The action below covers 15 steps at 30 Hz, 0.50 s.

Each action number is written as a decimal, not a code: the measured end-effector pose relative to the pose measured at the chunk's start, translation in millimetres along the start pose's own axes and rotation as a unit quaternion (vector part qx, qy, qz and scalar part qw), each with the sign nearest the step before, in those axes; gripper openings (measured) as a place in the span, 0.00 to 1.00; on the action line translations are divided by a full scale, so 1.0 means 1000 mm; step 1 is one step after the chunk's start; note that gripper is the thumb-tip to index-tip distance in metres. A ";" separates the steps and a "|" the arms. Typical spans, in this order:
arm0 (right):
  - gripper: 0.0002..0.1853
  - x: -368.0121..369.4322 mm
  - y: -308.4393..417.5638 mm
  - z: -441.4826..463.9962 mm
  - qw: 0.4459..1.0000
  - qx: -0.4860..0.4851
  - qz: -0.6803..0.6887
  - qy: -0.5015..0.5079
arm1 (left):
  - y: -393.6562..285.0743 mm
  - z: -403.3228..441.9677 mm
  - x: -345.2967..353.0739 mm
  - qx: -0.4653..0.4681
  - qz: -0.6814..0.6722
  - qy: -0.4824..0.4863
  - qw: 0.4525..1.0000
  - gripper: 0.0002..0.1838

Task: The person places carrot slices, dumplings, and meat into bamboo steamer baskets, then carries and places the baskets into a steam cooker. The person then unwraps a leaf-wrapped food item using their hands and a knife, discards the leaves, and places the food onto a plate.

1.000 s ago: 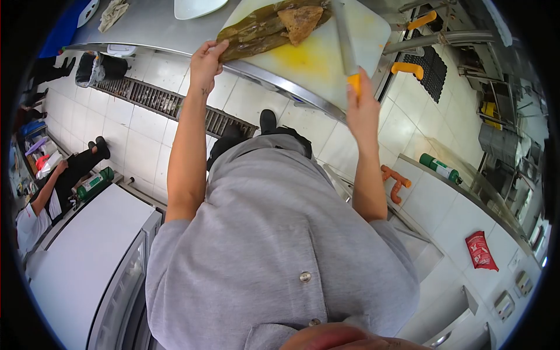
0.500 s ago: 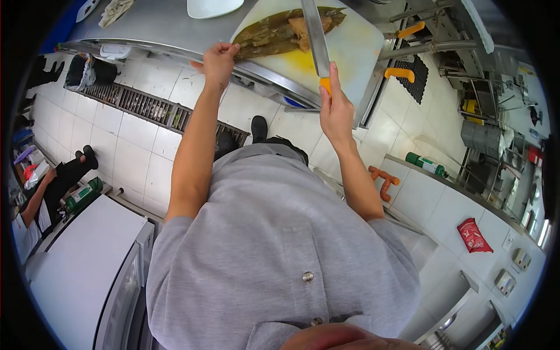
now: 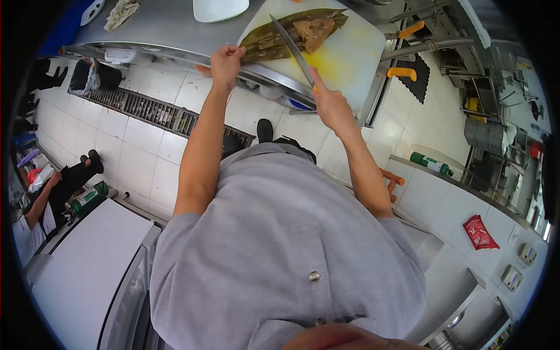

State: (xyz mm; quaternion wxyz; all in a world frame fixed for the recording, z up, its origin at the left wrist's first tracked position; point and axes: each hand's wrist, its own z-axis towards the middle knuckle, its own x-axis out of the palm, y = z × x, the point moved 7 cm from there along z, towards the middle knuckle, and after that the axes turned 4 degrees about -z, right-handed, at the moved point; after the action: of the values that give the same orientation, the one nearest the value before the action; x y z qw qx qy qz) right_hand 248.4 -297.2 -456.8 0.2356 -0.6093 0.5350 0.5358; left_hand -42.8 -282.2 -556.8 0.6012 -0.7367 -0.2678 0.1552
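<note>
A long olive-brown leaf (image 3: 256, 48) lies opened on a white cutting board (image 3: 361, 67), with a lump of brown cooked food (image 3: 318, 34) on its right part. My left hand (image 3: 226, 67) pinches the leaf's left end between thumb and fingertips. In my right hand (image 3: 335, 108) is a kitchen knife (image 3: 294, 51); its yellow handle is mostly hidden by the fingers. The blade slants up and left across the leaf, left of the brown food. Whether its edge touches the leaf I cannot tell. Yellow liquid stains the board near the blade.
A white dish (image 3: 220, 9) and a crumpled cloth (image 3: 121, 14) rest on the steel counter (image 3: 166, 29). Below stand a lined bin (image 3: 96, 76) and a floor drain (image 3: 149, 111). Orange-handled rails (image 3: 402, 73) are at right. Another person (image 3: 44, 204) is at far left.
The knife has swung left, from over the brown food to across the leaf beside it. My right hand has turned with it. My left hand keeps its pinch at the leaf's end.
</note>
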 end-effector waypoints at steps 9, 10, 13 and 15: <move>0.33 -0.006 0.003 0.019 1.000 -0.019 0.014 0.005 | -0.005 0.003 0.003 0.003 -0.012 0.023 1.000 0.07; 0.33 -0.003 0.007 0.013 0.999 -0.037 0.014 -0.006 | -0.004 -0.001 0.000 -0.005 -0.017 0.014 1.000 0.06; 0.34 -0.002 0.005 0.015 0.998 -0.021 0.049 0.020 | 0.000 0.003 -0.003 -0.021 -0.050 0.013 0.998 0.06; 0.34 0.003 0.001 0.004 0.999 -0.022 0.029 0.009 | -0.005 0.004 -0.011 -0.033 -0.072 0.011 0.997 0.06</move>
State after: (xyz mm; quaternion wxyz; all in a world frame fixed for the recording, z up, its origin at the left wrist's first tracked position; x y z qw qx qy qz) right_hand 245.7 -294.9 -460.5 0.2014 -0.6037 0.5426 0.5483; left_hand -54.7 -284.4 -553.6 0.5894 -0.7365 -0.3182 0.0947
